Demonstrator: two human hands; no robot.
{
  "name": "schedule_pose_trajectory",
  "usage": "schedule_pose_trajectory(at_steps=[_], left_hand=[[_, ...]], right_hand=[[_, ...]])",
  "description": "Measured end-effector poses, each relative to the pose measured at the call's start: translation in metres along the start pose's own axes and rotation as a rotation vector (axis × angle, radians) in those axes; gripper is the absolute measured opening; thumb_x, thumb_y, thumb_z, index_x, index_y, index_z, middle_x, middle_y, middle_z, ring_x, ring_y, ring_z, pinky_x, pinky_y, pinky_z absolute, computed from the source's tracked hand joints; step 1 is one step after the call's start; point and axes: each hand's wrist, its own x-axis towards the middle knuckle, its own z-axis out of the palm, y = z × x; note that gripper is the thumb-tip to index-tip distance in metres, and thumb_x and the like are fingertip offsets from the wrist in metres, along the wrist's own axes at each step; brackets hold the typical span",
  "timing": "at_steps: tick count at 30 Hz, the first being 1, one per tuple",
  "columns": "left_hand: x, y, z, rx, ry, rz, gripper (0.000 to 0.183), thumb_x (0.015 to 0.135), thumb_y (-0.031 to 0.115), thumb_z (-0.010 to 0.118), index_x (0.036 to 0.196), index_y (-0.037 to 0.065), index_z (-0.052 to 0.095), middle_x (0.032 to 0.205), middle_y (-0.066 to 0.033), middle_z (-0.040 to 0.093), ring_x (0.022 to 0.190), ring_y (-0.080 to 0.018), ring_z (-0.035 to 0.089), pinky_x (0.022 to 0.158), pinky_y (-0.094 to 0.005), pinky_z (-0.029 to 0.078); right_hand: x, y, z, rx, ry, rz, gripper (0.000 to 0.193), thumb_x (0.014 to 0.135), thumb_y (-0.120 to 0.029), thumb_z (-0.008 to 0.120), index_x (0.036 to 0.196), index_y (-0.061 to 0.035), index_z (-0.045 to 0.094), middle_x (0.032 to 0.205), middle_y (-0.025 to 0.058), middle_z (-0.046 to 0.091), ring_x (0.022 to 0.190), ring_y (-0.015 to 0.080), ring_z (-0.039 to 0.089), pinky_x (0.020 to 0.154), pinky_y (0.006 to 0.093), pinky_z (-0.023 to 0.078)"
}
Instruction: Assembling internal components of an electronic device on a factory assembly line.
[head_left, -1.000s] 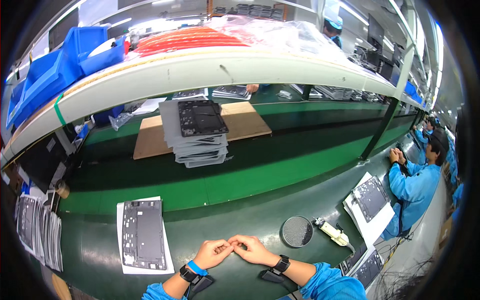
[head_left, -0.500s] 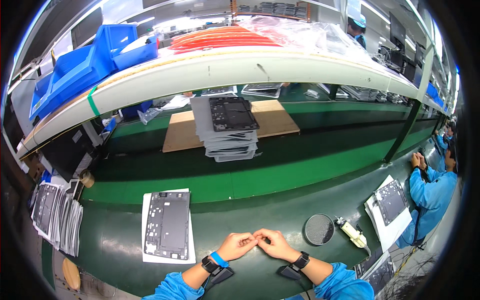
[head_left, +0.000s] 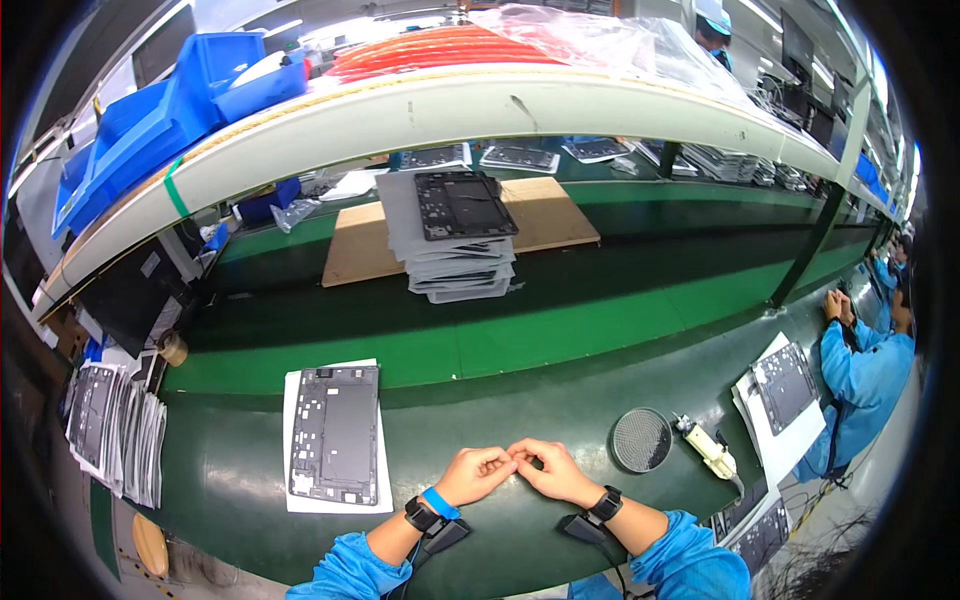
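Note:
My left hand (head_left: 476, 475) and my right hand (head_left: 549, 471) meet fingertip to fingertip above the green bench top. Both are pinched closed, and whatever may be between the fingers is too small or hidden to make out. Left of them, a dark grey tablet back housing (head_left: 335, 435) with small white patches lies on a white sheet (head_left: 385, 478). To the right of my hands stands a round dish (head_left: 641, 440) with a mesh-like, grainy inside. Beside the dish lies a cream-coloured hand tool (head_left: 708, 450) with a cord.
More housings are stacked with sheets at far left (head_left: 110, 430). Beyond the bench, a pile of housings and grey sheets (head_left: 455, 250) rests on a wooden board (head_left: 555, 215). A shelf (head_left: 450, 105) crosses above. At right, another person (head_left: 865, 365) sits near a housing (head_left: 785, 385).
The view has tilted slightly, so the bench and the shelf sit a little higher in the picture. My hands keep their fingertips together, and the objects on the bench stay put.

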Motion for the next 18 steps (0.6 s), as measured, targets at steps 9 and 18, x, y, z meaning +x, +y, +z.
schedule_pose_trajectory(at_steps=[9, 18], left_hand=[[-0.015, 0.001, -0.004, 0.013, 0.002, -0.008, 0.013, 0.090, 0.013, 0.070, 0.086, 0.001, 0.069, 0.060, 0.0049, 0.055, 0.054, -0.0009, 0.044, 0.049, -0.0203, 0.037], [-0.001, -0.001, 0.001, 0.090, 0.018, 0.029, 0.014, 0.088, 0.013, 0.071, 0.080, 0.002, 0.068, 0.058, 0.0037, 0.054, 0.052, -0.0015, 0.044, 0.048, -0.0207, 0.036]], right_hand=[[-0.007, 0.010, 0.015, 0.038, 0.005, -0.040, 0.020, 0.090, -0.008, 0.061, 0.108, -0.0023, 0.064, 0.089, 0.0101, 0.071, 0.080, 0.0170, 0.067, 0.072, 0.0313, 0.053], [0.001, 0.012, 0.005, 0.022, 0.076, -0.060, 0.011, 0.088, -0.010, 0.059, 0.096, -0.0053, 0.065, 0.079, 0.0111, 0.068, 0.069, 0.0226, 0.066, 0.062, 0.0344, 0.051]])
